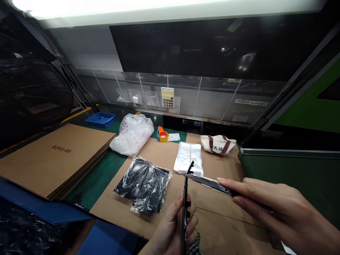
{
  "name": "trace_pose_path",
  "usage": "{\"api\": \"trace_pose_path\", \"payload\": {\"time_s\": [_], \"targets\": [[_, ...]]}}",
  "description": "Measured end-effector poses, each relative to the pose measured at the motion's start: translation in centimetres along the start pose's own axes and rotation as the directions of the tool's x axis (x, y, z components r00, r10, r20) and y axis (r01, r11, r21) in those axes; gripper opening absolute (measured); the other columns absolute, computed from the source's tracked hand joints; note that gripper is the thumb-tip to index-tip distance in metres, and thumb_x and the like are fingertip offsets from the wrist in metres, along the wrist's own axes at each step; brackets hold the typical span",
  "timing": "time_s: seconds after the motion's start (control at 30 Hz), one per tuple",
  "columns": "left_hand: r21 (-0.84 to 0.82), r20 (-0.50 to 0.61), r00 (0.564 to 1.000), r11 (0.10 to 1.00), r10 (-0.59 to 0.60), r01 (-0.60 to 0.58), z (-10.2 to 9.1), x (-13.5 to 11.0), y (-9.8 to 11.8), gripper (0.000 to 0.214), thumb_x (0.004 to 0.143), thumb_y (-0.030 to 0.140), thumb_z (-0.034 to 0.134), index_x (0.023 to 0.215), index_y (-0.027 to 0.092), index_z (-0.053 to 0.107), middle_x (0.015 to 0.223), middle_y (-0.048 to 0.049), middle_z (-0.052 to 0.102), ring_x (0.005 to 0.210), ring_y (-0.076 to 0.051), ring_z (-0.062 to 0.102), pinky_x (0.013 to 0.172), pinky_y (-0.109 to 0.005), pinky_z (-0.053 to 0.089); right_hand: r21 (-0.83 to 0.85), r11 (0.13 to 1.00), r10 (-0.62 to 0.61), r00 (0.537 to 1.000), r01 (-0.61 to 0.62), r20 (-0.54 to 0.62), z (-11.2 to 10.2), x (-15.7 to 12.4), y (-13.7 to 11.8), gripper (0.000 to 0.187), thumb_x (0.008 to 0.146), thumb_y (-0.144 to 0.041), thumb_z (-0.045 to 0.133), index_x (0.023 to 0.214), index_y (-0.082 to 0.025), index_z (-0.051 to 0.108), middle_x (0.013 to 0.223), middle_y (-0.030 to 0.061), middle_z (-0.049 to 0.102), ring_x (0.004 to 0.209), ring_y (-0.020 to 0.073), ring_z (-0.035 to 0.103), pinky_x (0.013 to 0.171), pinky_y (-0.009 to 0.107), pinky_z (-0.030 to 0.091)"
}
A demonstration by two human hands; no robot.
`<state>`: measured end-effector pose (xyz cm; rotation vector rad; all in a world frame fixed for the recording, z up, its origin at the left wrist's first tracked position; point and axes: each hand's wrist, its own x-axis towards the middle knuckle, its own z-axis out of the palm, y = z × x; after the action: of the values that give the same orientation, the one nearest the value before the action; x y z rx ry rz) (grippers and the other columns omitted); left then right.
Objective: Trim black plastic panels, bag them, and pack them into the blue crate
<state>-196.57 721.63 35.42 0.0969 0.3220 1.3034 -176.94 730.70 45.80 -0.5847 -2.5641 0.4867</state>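
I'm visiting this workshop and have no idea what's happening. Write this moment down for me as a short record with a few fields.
Left hand: holds a thin black notched strip upright
Right hand: holds a slim silver-and-black tool, its tip near the strip
Under the hands: brown cardboard sheet
Nearby: black items in clear plastic bags; stack of flat clear plastic bags
Further back: white canvas bag with maroon straps; blue plastic tray
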Motion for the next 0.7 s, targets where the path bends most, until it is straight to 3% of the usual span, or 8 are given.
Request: {"api": "trace_pose_path", "payload": {"time_s": [0.13,0.3,0.43,0.7], "targets": [[-0.008,0.023,1.0,1.0,-0.007,0.007,-0.16,0.05,0.02,0.019,0.08,0.033,0.057,0.076,0.015,0.05,0.053,0.006,0.045,0.037,-0.003,0.041,0.03,-0.012,0.022,-0.041,0.999,-0.03,0.999,0.031,0.023,0.22,-0.15,-0.17,0.042,0.088,-0.024,0.043,0.128,-0.033,0.039,0.097,0.0002,0.063,0.084,0.0138,0.061,0.057,0.018,0.048],[-0.004,0.062,0.998,1.0,0.0,0.001,-0.19,-0.09,0.03,0.011,0.082,0.026,0.054,0.077,0.016,0.051,0.055,0.006,0.045,0.038,-0.003,0.042,0.03,-0.013,0.024,-0.025,1.0,0.013,0.999,-0.014,-0.046,0.19,0.21,-0.03,0.039,0.088,-0.026,0.044,0.126,-0.033,0.041,0.087,-0.0016,0.062,0.076,0.0108,0.061,0.059,0.017,0.048],[-0.013,0.066,0.998,1.0,-0.006,0.007,-0.29,-0.12,0.09,0.017,0.083,0.031,0.052,0.078,0.015,0.051,0.055,0.0057,0.044,0.038,-0.003,0.042,0.031,-0.013,0.025,-0.046,0.999,0.018,1.0,-0.018,-0.009,0.12,0.17,0.14,0.039,0.088,-0.025,0.043,0.127,-0.031,0.04,0.09,-0.0008,0.062,0.078,0.011,0.06,0.06,0.017,0.048],[-0.028,0.083,0.997,1.0,-0.003,0.005,-0.33,0.05,0.12,0.012,0.084,0.026,0.051,0.079,0.015,0.049,0.056,0.0057,0.042,0.039,-0.002,0.04,0.031,-0.012,0.024,-0.079,0.996,-0.048,0.999,0.05,0.018,0.11,-0.03,-0.25,0.04,0.089,-0.023,0.041,0.128,-0.03,0.038,0.099,0.0014,0.062,0.086,0.0139,0.061,0.058,0.018,0.048]]}}
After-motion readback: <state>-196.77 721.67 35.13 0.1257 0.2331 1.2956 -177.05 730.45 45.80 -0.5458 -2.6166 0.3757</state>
